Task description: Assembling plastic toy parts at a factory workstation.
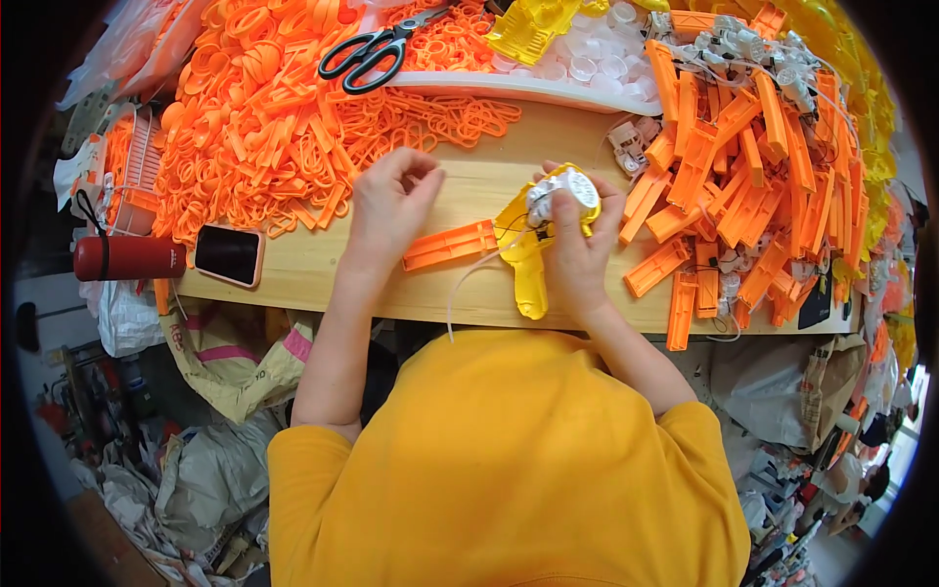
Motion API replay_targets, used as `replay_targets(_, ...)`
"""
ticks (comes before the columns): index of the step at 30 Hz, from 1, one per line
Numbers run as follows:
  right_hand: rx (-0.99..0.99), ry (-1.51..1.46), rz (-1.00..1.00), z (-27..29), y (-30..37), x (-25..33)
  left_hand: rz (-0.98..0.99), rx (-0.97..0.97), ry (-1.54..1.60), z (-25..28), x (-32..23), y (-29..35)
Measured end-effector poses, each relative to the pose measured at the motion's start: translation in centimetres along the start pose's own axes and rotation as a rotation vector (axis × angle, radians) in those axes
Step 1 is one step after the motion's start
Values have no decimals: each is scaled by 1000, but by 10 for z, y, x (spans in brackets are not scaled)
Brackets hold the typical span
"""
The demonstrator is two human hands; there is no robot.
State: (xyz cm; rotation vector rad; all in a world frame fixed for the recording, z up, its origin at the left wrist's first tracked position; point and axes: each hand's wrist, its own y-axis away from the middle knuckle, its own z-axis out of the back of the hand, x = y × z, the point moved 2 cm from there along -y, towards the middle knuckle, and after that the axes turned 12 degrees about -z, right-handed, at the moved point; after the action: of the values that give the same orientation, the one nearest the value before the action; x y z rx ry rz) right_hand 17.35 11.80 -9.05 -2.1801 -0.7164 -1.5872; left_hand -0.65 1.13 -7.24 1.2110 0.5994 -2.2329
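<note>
Head view looks down on a wooden workbench point(323, 269) that runs across the frame, its bare middle strip hemmed in by plastic parts. Biggest of all is the heap of orange rings and strips point(264, 117) covering the left half of the bench; a pair of black-handled scissors point(367, 54) lies on top of it near the far edge. On the right, a second pile of straight orange bars point(743, 186) spreads to the bench's near edge, with small white wired pieces point(753, 49) scattered along its far side. A white tray point(518, 88) at the back holds clear round caps. At the left end, a dark phone in an orange case point(228, 254) lies flat just beside a red cylinder point(127, 257).

In the bare strip, the right hand point(577, 249) is closed around a yellow pistol-shaped shell point(528, 259), thumb and fingers pressing a white round part point(559, 191) against its top; thin white wire hangs from it over the bench edge. Just left of the shell, a single orange bar point(450, 245) lies flat on the wood. The left hand point(391, 201) hovers above that bar, fingertips pinched together; whether anything is between them cannot be told.
</note>
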Motion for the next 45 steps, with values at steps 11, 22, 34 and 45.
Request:
replay_targets(11, -116, 5, -276, 39, -14, -17, -142, 101, -529, 1, 20, 4)
replay_targets(22, -63, 149, -229, 10, -22, -28, -347, -451, -470, 61, -13, -1)
replay_targets(34, 211, 1181, 60, 16, -28, 11, -467, 10, -383, -34, -27, 22)
replay_targets(45, 143, 894, 511, 0, -23, -13, -255, -6, -249, -43, -16, 14)
